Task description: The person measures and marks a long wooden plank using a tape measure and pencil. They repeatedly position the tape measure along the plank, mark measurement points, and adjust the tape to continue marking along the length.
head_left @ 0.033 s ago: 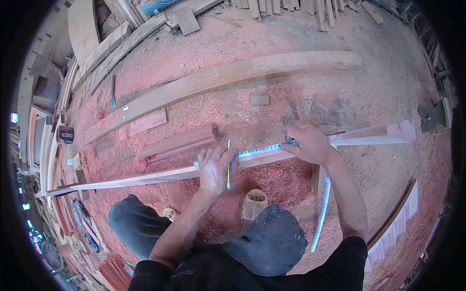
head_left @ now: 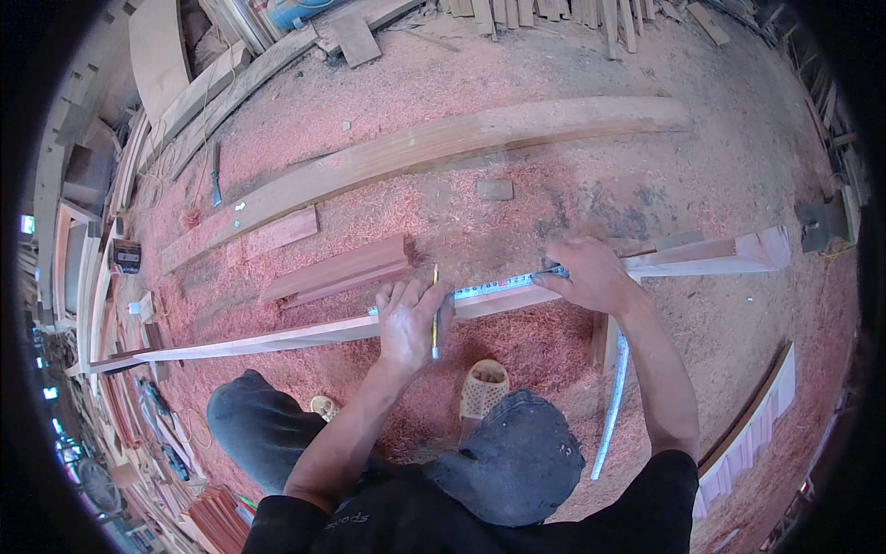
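A long, narrow pale wooden strip (head_left: 268, 342) runs crosswise in front of me. The white blade of a tape measure (head_left: 494, 287) lies along its top between my hands. My left hand (head_left: 404, 325) is closed over the strip and the tape's end, with a yellow pencil (head_left: 435, 319) upright between its fingers. Farther right, my right hand (head_left: 592, 275) grips the tape measure on the strip, its thumb and fingers pinched on the blade. A loose length of tape blade (head_left: 612, 406) hangs down below my right wrist. The undersides of both hands are hidden.
Beyond the strip lie a long thick plank (head_left: 443, 138), a short reddish beam (head_left: 346, 270) and a small wood block (head_left: 495, 189). Pink shavings cover much of the floor. A chisel-like tool (head_left: 215, 175) lies far left. Stacked boards (head_left: 748, 425) stand at the near right.
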Demonstrator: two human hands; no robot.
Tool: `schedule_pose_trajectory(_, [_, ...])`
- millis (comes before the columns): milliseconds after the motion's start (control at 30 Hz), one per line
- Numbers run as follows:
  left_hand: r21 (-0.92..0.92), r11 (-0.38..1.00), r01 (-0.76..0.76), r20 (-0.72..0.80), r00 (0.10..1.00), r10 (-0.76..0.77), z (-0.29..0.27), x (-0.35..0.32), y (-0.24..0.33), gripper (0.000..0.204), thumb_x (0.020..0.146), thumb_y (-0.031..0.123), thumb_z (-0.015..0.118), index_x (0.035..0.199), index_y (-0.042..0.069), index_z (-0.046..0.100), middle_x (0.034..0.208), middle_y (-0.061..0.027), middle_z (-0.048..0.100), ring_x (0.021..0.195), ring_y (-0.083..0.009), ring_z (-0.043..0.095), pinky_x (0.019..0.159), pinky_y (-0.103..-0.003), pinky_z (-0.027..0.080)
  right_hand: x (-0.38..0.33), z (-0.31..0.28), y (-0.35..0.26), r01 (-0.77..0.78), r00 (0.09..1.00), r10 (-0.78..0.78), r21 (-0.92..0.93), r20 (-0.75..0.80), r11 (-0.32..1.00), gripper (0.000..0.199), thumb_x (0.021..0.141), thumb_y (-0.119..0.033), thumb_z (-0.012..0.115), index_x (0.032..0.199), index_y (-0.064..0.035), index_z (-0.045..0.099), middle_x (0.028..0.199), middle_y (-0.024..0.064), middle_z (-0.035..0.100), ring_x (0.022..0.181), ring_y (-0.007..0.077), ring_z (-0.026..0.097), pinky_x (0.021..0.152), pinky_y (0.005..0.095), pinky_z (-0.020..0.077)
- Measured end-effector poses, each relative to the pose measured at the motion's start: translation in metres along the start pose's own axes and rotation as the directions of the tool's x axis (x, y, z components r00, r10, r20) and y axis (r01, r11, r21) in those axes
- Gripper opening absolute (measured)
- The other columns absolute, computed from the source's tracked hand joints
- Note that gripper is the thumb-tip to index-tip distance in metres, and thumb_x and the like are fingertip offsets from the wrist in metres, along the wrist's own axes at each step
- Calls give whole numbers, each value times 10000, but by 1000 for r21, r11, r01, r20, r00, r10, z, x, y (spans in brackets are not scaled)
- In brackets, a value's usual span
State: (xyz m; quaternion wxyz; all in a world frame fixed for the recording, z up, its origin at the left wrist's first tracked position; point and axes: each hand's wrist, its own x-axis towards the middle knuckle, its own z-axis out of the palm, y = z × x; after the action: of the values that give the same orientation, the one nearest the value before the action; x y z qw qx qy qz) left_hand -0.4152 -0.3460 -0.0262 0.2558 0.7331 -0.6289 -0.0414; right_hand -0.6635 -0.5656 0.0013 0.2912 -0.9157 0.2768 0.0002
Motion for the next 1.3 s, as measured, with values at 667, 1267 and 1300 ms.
schedule_pose_trajectory(667, [-47, 999, 27, 26, 999, -25, -5, 7, -2, 258, 889, 128, 828, 1141, 142, 771, 1015, -73, 712, 986, -318, 681, 919, -475, 444, -15, 14, 7, 43, 970, -118, -328, -213, 944, 140, 1024, -232, 687, 1058, -107, 740, 1014, 108, 730, 1049, 345, 686, 954, 471, 507])
schedule_pose_trajectory(1267, [-74, 996, 58, 60, 997, -54, -15, -1, -23, 189, 946, 151, 820, 1133, 153, 793, 980, -72, 724, 956, -321, 689, 889, -482, 458, -11, 0, 24, 192, 975, -188, 19, -120, 981, 185, 949, -171, 787, 1060, -23, 788, 1012, 156, 781, 962, 397, 688, 903, 500, 540])
schedule_pose_trajectory(1300, [-83, 994, 69, 77, 995, -63, -16, 0, -23, 179, 953, 151, 813, 1131, 151, 792, 970, -75, 723, 951, -322, 689, 888, -483, 458, -10, 0, 25, 221, 967, -213, 40, -140, 975, 177, 949, -179, 780, 1043, -30, 787, 1014, 145, 779, 980, 392, 693, 914, 495, 545])
